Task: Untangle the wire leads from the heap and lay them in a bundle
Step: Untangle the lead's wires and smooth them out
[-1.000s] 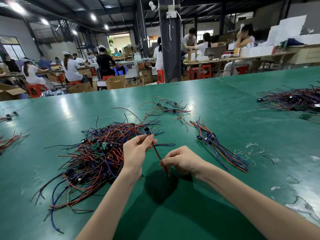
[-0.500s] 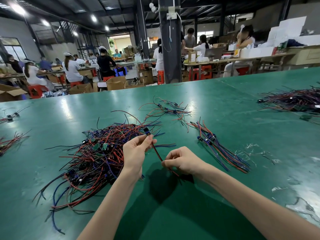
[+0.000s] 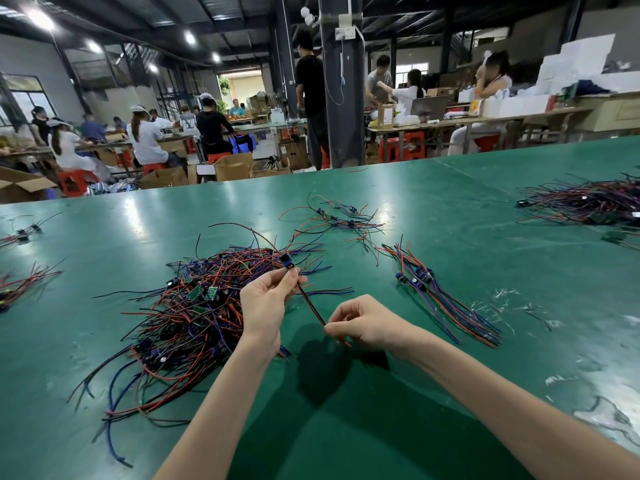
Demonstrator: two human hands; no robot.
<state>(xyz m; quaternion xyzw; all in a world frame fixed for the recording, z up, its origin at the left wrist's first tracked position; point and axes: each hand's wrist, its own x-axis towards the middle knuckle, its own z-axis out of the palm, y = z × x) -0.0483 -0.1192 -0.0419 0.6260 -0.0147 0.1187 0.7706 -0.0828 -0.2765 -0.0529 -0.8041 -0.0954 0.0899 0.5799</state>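
Note:
A tangled heap of red, black and blue wire leads (image 3: pixel 194 313) with small circuit boards lies on the green table (image 3: pixel 346 427), left of centre. My left hand (image 3: pixel 265 308) pinches one wire lead (image 3: pixel 310 301) just below its small black module, held above the heap's right edge. My right hand (image 3: pixel 363 323) pinches the same lead's red and black wires lower down, so the lead runs taut between both hands. A laid-out bundle of leads (image 3: pixel 446 303) lies to the right of my hands.
A loose group of leads (image 3: pixel 336 220) lies further back at centre. Another heap (image 3: pixel 588 202) sits at the far right, and small clusters (image 3: pixel 20 285) at the left edge. White scraps (image 3: pixel 509 303) litter the table on the right. People work at benches behind.
My right hand has slid a little down and right along the lead's wires. My left hand holds the module end almost still.

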